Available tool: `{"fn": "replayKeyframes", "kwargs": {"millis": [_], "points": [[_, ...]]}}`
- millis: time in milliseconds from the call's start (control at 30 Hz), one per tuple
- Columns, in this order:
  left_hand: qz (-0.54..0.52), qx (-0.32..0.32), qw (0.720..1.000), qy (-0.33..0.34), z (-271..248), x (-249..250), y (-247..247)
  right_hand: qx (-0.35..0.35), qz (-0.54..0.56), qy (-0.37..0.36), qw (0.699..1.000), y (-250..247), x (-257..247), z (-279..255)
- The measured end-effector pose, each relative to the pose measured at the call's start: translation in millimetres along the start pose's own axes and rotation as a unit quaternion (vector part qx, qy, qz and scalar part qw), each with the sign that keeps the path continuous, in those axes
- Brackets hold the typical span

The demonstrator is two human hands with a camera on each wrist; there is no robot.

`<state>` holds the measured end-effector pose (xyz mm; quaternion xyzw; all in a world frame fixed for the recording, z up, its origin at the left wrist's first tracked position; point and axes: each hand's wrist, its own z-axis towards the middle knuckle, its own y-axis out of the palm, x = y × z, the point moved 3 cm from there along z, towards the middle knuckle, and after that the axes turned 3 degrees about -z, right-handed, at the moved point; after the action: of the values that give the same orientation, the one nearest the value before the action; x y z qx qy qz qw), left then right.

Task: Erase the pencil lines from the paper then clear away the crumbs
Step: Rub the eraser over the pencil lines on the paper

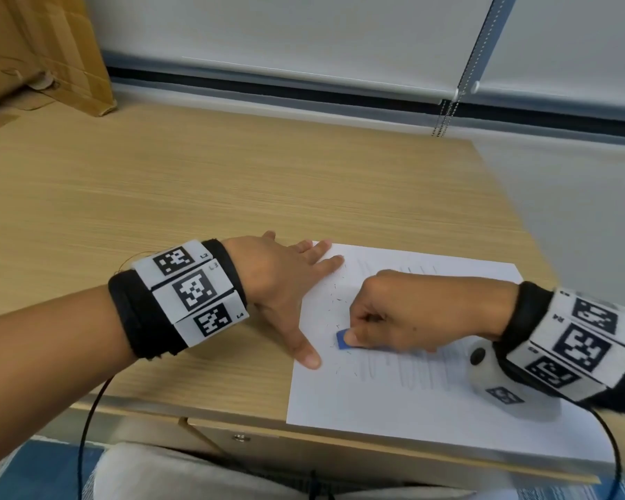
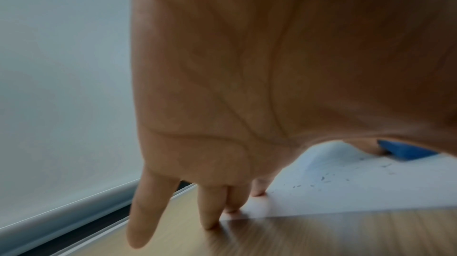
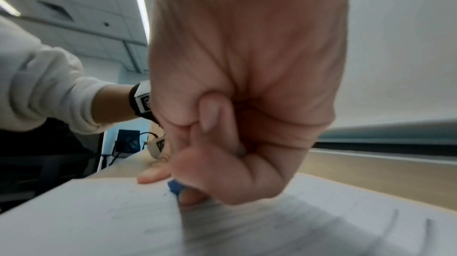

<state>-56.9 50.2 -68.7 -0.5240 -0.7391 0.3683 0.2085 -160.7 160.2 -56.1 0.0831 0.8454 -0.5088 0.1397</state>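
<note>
paper (image 1: 340, 398) flat at desk (image 1: 159, 196) front edge. right hand (image 1: 408, 315) pinching blue eraser (image 1: 342, 339) down on its left half — crumbs (image 1: 334, 304) scattered beside. left hand (image 1: 282, 279) splayed flat, pinning left margin. beyond, faint pencil lines (image 1: 405, 268) unerased — might crease or tear if pinning slips under hard rubbing.

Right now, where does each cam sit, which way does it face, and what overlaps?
Head: above the desk, looking forward and down at the paper; both forearms, left hand and right hand show.
Left wrist: under the wrist, facing along the palm; spread fingers press the paper's edge.
Right wrist: under the wrist, facing along the fist gripping the blue eraser; left thumb and sleeve behind.
Shared: all three see eraser and paper.
</note>
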Motion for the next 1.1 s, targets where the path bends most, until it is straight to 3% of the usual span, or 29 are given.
{"fn": "replayKeyframes", "kwargs": {"millis": [167,300,433,567,733,900,967,1100], "points": [[-0.007,0.001,1.000,0.006,0,-1,0,-0.075,0.028,-0.015,0.997,11,-8,-12],[-0.005,0.001,1.000,0.009,1,-2,1,-0.027,0.020,0.022,0.999,-1,7,-12],[-0.008,0.002,1.000,0.012,0,-2,1,-0.074,0.023,0.001,0.997,9,1,-19],[-0.007,0.005,1.000,0.011,2,-4,2,-0.026,0.023,0.013,0.999,0,14,-13],[-0.007,-0.001,1.000,0.011,1,-2,1,-0.088,0.043,0.009,0.995,10,6,-20],[-0.005,0.000,1.000,0.010,2,-2,2,0.047,0.012,0.047,0.998,-19,27,9],[-0.005,0.001,1.000,0.010,1,-2,1,0.066,0.019,0.055,0.996,-20,32,11],[-0.008,-0.001,1.000,0.006,0,-2,1,-0.031,0.018,0.025,0.999,1,17,-4]]}}
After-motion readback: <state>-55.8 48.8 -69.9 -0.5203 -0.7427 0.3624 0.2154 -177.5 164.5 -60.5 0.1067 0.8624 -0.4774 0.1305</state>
